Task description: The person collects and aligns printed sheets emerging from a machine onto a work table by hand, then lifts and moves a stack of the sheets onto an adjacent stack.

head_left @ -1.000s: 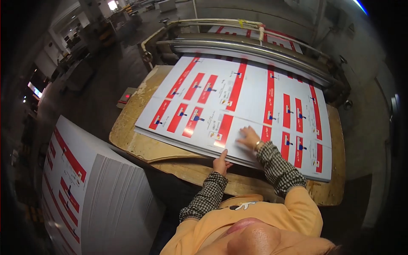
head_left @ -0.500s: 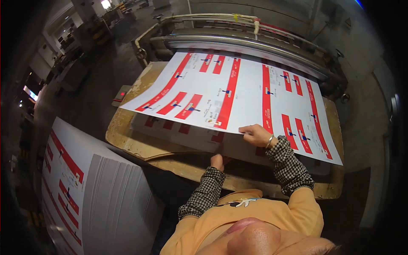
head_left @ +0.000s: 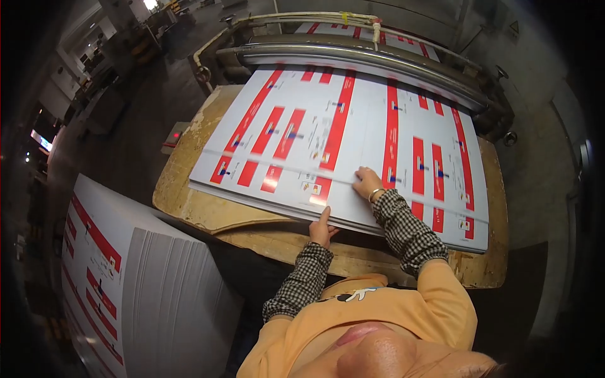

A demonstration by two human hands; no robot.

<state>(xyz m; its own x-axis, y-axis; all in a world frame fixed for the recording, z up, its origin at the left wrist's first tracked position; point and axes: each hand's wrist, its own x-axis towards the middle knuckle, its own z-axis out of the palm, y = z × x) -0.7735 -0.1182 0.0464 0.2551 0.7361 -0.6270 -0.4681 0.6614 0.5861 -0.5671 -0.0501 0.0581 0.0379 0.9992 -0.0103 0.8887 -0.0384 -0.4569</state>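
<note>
At centre frame, a sheet point(head_left: 365, 126) lies over the stack point(head_left: 345, 205), its far end at the rollers point(head_left: 365, 59). The right hand point(head_left: 368, 183), fingers bent, meets the sheet's near edge; the left hand point(head_left: 321, 231), forefinger extended, touches the stack's, seemingly to steady it, though whether either pinches is unclear.

Dark floor point(head_left: 148, 107) at left, a bright light point(head_left: 42, 140) beyond — a triangular sign point(head_left: 515, 28) on the right wall point(head_left: 535, 82).
</note>
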